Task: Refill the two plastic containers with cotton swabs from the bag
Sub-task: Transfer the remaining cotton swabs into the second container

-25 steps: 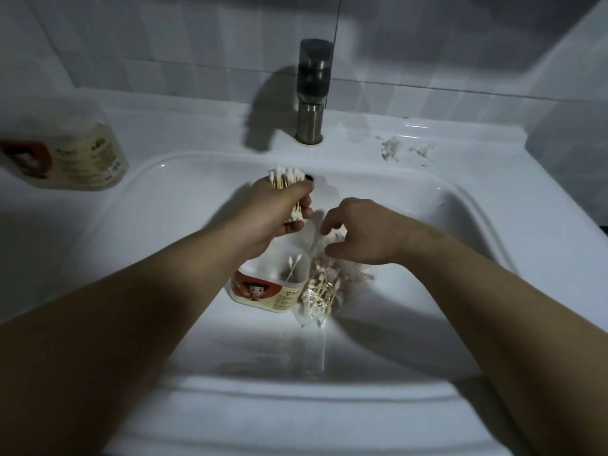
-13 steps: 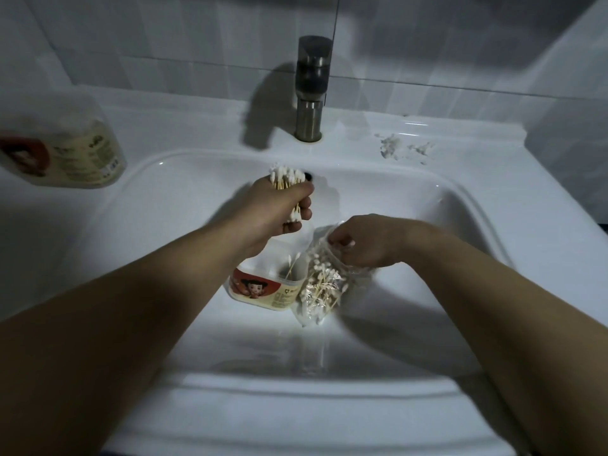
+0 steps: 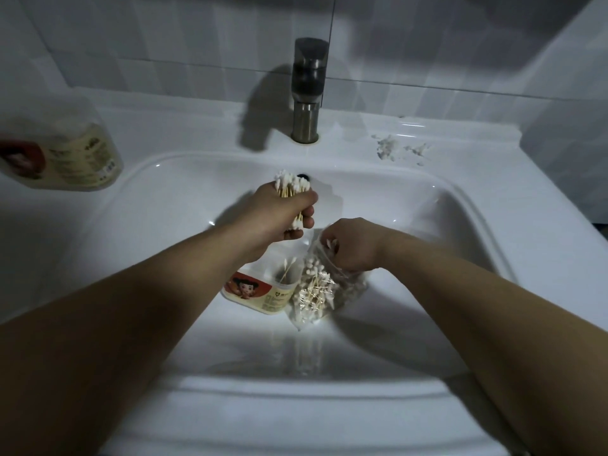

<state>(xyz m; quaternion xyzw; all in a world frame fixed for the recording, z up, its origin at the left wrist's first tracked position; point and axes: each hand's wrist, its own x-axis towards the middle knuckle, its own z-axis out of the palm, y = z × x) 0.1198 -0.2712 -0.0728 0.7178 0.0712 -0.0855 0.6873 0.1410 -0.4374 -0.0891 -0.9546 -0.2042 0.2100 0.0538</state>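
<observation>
Two hands work low in the sink point(image 3: 158, 205), close to each other but not touching. The left hand point(image 3: 279, 213) is clamped round a thick bundle of swabs point(image 3: 292, 187), cotton tips up, above the far edge of the open container point(image 3: 260, 291) standing in the basin. I'd guess it waits there so the sticks stay aligned and can drop straight in.

The right hand point(image 3: 353, 245) has its fingers curled into the mouth of the bag point(image 3: 316, 294), which leans against the container's right side, and it pinches a few loose swabs point(image 3: 330, 244) whose white tips show. With bag and tub touching, each transfer is short.

A second container point(image 3: 65, 156) sits far left on the counter, blurred.

A second ago the right hand hovered above the bag; now it is in the mouth. The left hand has barely shifted.
</observation>
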